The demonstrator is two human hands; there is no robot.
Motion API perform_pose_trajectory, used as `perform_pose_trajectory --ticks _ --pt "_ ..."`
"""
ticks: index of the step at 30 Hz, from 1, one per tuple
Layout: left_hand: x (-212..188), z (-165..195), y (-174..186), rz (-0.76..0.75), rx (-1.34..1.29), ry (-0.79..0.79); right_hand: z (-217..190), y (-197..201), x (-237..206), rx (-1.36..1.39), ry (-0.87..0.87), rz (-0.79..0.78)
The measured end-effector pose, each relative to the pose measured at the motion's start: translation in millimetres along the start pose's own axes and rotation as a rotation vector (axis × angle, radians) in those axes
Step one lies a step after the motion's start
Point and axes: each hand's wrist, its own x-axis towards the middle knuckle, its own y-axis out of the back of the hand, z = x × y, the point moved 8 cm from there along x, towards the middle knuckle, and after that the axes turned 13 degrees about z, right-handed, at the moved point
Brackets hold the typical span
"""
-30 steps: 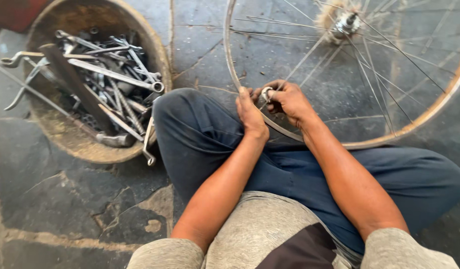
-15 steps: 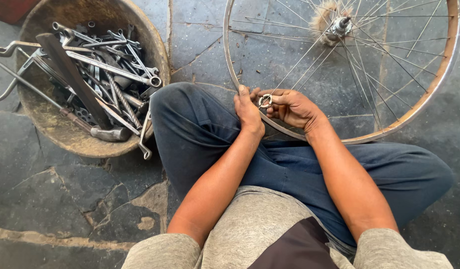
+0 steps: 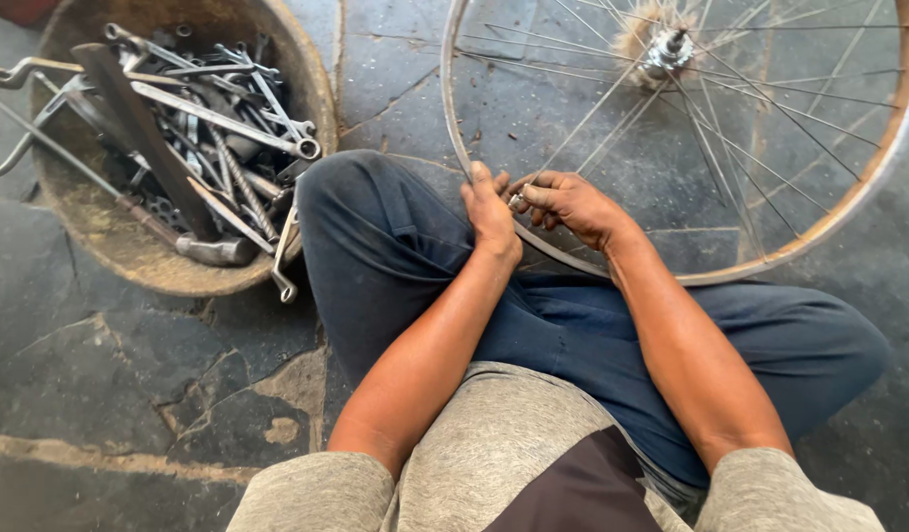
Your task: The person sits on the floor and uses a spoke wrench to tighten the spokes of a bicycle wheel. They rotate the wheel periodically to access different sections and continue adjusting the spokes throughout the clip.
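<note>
1. The bicycle wheel lies almost flat on the dark stone floor, its near rim propped against the person's bent knee. I judge this keeps the rim steady and within easy reach of both hands.
2. The left hand rests on the rim at its nearest arc, fingers laid along the metal and curled lightly over it, bracing the wheel so it cannot turn or slide.
3. The right hand sits just beside the left, inside the rim where the spokes meet it. Its fingertips are pinched narrowly on a small metal piece, which looks like a spoke-nipple tool or the nipple itself; it is too small to tell which.
4. The hub points upward, well apart from the hands, leaving the spokes fanned out towards them.
5. A round, worn basin stands on the floor to the person's left, near the knee, heaped with wrenches and other long steel tools, some handles hanging over its edge, placed within arm's reach.
</note>
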Motion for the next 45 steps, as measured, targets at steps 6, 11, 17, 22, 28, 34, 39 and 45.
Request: perform_pose_trajectory --ticks 6,11,17,22,28,34,39,45 --pt "2.9 -6.4 7.8 0.048 0.064 0.056 -8.9 -2.1 2.7 -0.203 0.031 0.250" --pt "0.8 5.2 3.5 0.054 0.096 -0.101 -21.3 -1.4 13.0 -0.418 0.216 0.381" --pt "-30.9 39.9 -23.0 -0.145 0.357 -0.385 -21.6 35.2 29.4 -0.315 0.037 0.356" --pt "-53.3 53.3 -31.4 -0.183 0.429 -0.354 -23.8 47.9 24.5 0.053 0.080 0.239" --pt "-47.1 50.3 -26.9 -0.129 0.485 -0.407 -17.5 41.8 29.5 0.106 0.032 0.189" --pt "-23.1 26.6 -13.3 0.040 0.390 -0.279 -15.2 37.1 33.6 -0.204 0.063 0.470" --pt "-11.9 21.3 -8.7 0.101 0.359 -0.246 -12.0 28.4 34.0 -0.160 0.012 0.407" --pt "-6.5 12.3 -7.7 0.099 0.243 -0.159 -16.2 29.8 21.4 -0.254 0.051 0.391"
